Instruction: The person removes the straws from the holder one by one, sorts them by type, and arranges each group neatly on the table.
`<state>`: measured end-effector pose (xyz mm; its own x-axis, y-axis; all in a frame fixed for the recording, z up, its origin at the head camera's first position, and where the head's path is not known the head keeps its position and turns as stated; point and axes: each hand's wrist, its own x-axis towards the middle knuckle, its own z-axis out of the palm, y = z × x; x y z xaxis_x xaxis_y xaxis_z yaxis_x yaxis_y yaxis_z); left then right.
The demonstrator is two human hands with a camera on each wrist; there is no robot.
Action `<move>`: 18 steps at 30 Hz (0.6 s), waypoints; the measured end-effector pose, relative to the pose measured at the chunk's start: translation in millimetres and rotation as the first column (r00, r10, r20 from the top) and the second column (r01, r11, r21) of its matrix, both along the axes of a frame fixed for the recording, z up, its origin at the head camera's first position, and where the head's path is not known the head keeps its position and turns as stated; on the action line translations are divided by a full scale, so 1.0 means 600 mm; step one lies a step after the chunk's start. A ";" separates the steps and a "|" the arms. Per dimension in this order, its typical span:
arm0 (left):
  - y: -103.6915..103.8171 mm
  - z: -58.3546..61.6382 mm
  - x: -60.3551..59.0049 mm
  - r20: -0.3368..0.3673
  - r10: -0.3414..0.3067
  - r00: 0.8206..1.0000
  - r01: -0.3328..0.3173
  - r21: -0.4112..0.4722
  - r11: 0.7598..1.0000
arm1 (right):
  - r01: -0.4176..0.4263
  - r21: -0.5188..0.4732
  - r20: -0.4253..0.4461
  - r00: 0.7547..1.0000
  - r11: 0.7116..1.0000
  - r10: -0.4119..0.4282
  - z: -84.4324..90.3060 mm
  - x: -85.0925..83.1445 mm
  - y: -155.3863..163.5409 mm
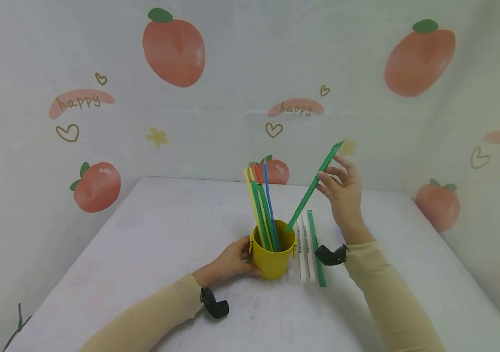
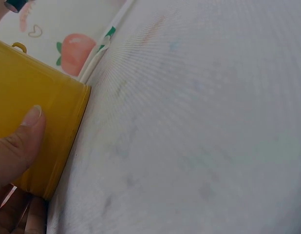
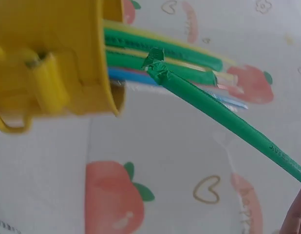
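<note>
- White tabletop (image 1: pixel 166 230), faintly stained, runs from the near edge back to the wall.
- Beige sleeves (image 1: pixel 157 305) reach in from the near side, a black device (image 1: pixel 215 304) strapped at each wrist.
- Left hand (image 1: pixel 232 259) grips the yellow bucket (image 1: pixel 271 266) low on its side, thumb against the wall, fingers curled round it; the bucket stands upright on the table.
- Just right of the bucket lie two white wrapped straws (image 1: pixel 306 254) and one loose green straw (image 1: pixel 317 252), side by side.
- Inside the bucket, yellow, green, red and blue sticks (image 1: pixel 262 210) lean left.
- Right hand (image 1: pixel 342 190), raised, pinches a green wrapped straw (image 1: pixel 311 193) between thumb and fingers; it slants, lower end at the bucket's mouth, outside the rim in the right wrist view.
- Behind hangs a pale backdrop (image 1: pixel 228 122) printed with red fruit, hearts and "happy".
</note>
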<state>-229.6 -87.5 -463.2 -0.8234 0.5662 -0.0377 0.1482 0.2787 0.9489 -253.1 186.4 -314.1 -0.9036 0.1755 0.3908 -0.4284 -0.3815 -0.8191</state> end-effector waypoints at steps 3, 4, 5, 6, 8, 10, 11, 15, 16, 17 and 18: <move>0.001 0.001 0.001 -0.010 -0.002 1.000 0.002 -0.001 1.000 | 0.037 -0.065 0.000 0.999 0.997 -0.037 0.010 -0.006 0.018; 0.001 0.001 0.001 -0.011 -0.002 1.000 0.002 -0.001 1.000 | 0.052 -0.083 0.000 0.999 0.995 -0.052 0.012 -0.008 0.024; 0.001 0.002 0.001 -0.013 -0.003 1.000 0.003 0.000 1.000 | 0.068 -0.091 -0.001 0.998 0.994 -0.068 0.014 -0.009 0.031; 0.002 0.002 0.002 -0.013 -0.002 1.000 0.002 -0.001 1.000 | 0.083 -0.096 0.001 0.997 0.992 -0.083 0.015 -0.010 0.037; 0.002 0.002 0.002 -0.011 -0.001 1.000 0.001 -0.004 1.000 | 0.106 -0.097 0.015 0.994 0.990 -0.105 0.017 -0.011 0.049; 0.002 0.002 0.002 -0.010 0.002 1.000 -0.002 -0.007 1.000 | 0.113 -0.096 0.034 0.993 0.989 -0.110 0.016 -0.012 0.059; 0.002 0.002 0.002 -0.010 0.002 1.000 -0.002 -0.010 1.000 | 0.115 -0.091 0.043 0.993 0.989 -0.112 0.014 -0.011 0.063; 0.002 0.002 0.002 -0.008 0.008 1.000 -0.008 -0.014 1.000 | 0.109 -0.068 0.081 0.991 0.992 -0.104 0.006 -0.012 0.076; 0.002 0.002 0.002 -0.007 0.008 1.000 -0.008 -0.014 1.000 | 0.106 -0.061 0.091 0.991 0.993 -0.100 0.003 -0.013 0.078; 0.002 0.002 0.002 -0.008 0.008 1.000 -0.008 -0.012 1.000 | 0.104 -0.048 0.104 0.990 0.993 -0.098 -0.001 -0.014 0.081; 0.002 0.002 0.002 -0.008 0.008 1.000 -0.008 -0.010 1.000 | 0.103 -0.033 0.116 0.988 0.994 -0.099 -0.005 -0.015 0.083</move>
<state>-228.5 -86.3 -461.8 -0.8284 0.5590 -0.0367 0.1536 0.2896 0.9447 -262.1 236.0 -317.3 -0.9185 0.2813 0.2779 -0.3714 -0.3730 -0.8503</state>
